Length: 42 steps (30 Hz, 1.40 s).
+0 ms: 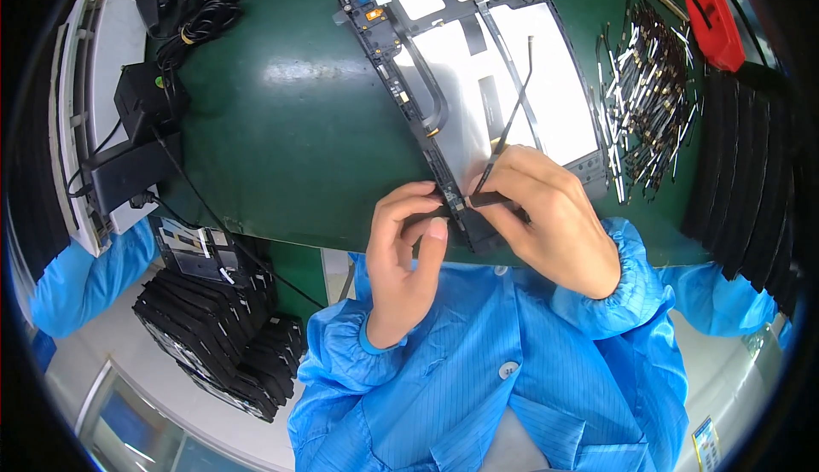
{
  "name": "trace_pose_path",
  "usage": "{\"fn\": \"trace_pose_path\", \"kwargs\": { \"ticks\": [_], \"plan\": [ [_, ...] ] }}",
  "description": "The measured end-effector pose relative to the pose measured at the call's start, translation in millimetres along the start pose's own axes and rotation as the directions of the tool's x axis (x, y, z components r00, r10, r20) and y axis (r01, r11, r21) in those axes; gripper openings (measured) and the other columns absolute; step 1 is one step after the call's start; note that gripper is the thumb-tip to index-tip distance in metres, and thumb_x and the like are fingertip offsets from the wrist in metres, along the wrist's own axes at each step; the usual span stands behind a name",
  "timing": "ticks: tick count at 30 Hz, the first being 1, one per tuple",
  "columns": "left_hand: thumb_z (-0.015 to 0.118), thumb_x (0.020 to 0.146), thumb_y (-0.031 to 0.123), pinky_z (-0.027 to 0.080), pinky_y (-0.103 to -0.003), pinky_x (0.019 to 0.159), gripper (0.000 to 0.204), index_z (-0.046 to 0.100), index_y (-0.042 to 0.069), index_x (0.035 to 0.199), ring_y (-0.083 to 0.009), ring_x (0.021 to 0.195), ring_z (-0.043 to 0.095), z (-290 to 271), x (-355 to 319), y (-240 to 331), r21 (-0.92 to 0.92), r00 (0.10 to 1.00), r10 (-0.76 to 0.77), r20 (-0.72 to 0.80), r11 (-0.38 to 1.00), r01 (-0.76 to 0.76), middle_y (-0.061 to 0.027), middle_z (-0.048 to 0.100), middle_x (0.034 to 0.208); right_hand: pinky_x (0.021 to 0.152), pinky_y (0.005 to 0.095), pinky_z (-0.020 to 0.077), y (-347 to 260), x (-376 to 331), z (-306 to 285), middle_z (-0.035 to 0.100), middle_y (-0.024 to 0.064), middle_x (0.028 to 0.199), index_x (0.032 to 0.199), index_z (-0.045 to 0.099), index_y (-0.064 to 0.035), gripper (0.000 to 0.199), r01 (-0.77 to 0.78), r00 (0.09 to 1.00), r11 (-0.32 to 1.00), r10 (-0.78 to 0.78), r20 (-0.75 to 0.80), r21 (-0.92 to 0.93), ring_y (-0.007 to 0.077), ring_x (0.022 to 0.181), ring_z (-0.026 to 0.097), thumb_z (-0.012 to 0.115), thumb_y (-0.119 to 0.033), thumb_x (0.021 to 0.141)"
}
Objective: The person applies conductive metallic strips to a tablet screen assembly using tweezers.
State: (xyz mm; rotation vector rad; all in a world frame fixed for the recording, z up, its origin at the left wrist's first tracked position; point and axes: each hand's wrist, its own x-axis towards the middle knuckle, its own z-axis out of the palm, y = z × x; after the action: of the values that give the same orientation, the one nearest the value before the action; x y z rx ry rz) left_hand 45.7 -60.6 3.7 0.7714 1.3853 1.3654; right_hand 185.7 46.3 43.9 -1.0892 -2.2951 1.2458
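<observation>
Fingers of the left hand (408,250) curl against the near edge of the opened tablet frame (478,88), thumb raised and tips pressed to its black rim, while the right hand (550,216) pinches a thin black cable (512,113) between thumb and forefinger at the same edge. Starting at the far left, a white tray (81,113) stands on the green mat (281,131) with black adapter blocks (141,131) and coiled cords (192,11) beside it. Below the table edge a heap of black frames (213,335) lies stacked, matte and flat, with one showing a pale sticker on top. The tablet frame sits in the middle of the mat, just beyond the hands, its inside faced with shiny silver-white foil panels inside a black plastic border; the thin cable runs up across the foil. To its right a loose pile of short cables (648,96) with bright metal ends lies scattered, close to the frame. A red plastic part (712,20) sits at the far right. Blue crinkled sleeves (631,301) cover both forearms.
</observation>
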Motion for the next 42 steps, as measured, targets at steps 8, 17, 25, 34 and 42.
{"fn": "trace_pose_path", "kwargs": {
  "ticks": [8,17,25,34,42],
  "plan": [
    [0.048,0.089,-0.001,0.048,-0.030,0.084,0.022,0.047,-0.001,0.111,-0.0167,0.102,0.053,0.8,0.8,1.6,0.083,1.000,0.028,0.003,0.996,-0.028,-0.0161,0.047,0.121,0.064,0.0413,0.0455,-1.5,4.4,0.9,0.049,0.0138,0.079,0.077,0.055,0.0021,0.008,0.025,1.000,0.999,-0.026,-0.013,-0.046,0.0332,0.076,0.053,0.059,0.001,0.070],
    [0.056,0.084,-0.004,0.047,-0.026,0.083,0.022,0.050,-0.002,0.106,-0.0156,0.099,0.053,6.6,6.3,-4.4,0.116,0.992,0.104,-0.065,0.989,-0.096,-0.0128,0.047,0.114,0.063,0.0406,0.0464,-3.9,5.0,4.8,0.050,0.0132,0.079,0.076,0.056,0.0021,0.008,0.015,0.999,0.997,-0.017,-0.032,-0.076,0.0323,0.076,0.054,0.059,0.002,0.068],
    [0.060,0.081,-0.008,0.049,-0.025,0.077,0.025,0.050,-0.002,0.103,-0.0136,0.087,0.055,9.5,17.6,-2.1,0.165,0.993,0.093,-0.075,0.983,-0.080,-0.0110,0.048,0.105,0.064,0.0400,0.0468,-4.9,4.5,4.0,0.050,0.0125,0.079,0.077,0.057,0.0015,0.010,0.009,0.999,0.996,-0.013,-0.039,-0.091,0.0317,0.077,0.054,0.059,0.002,0.068],
    [0.058,0.084,-0.005,0.049,-0.025,0.079,0.025,0.046,-0.001,0.106,-0.0120,0.088,0.056,0.7,18.6,12.0,0.082,0.995,-0.093,-0.028,0.992,0.095,-0.0089,0.054,0.095,0.063,0.0405,0.0464,-1.6,1.3,11.0,0.051,0.0125,0.079,0.089,0.055,-0.0006,0.016,0.115,0.992,0.955,-0.125,0.019,0.274,0.0332,0.073,0.057,0.061,-0.004,0.075],
    [0.061,0.085,0.002,0.050,-0.025,0.072,0.019,0.052,-0.003,0.102,-0.0149,0.081,0.063,-30.6,-2.6,22.8,0.362,0.885,-0.374,0.277,0.894,0.264,-0.0116,0.064,0.091,0.056,0.0370,0.0484,-2.7,-6.2,18.7,0.051,0.0110,0.083,0.085,0.057,-0.0030,0.020,0.021,0.987,0.999,-0.028,-0.157,-0.050,0.0304,0.068,0.059,0.068,-0.003,0.068]
  ]
}}
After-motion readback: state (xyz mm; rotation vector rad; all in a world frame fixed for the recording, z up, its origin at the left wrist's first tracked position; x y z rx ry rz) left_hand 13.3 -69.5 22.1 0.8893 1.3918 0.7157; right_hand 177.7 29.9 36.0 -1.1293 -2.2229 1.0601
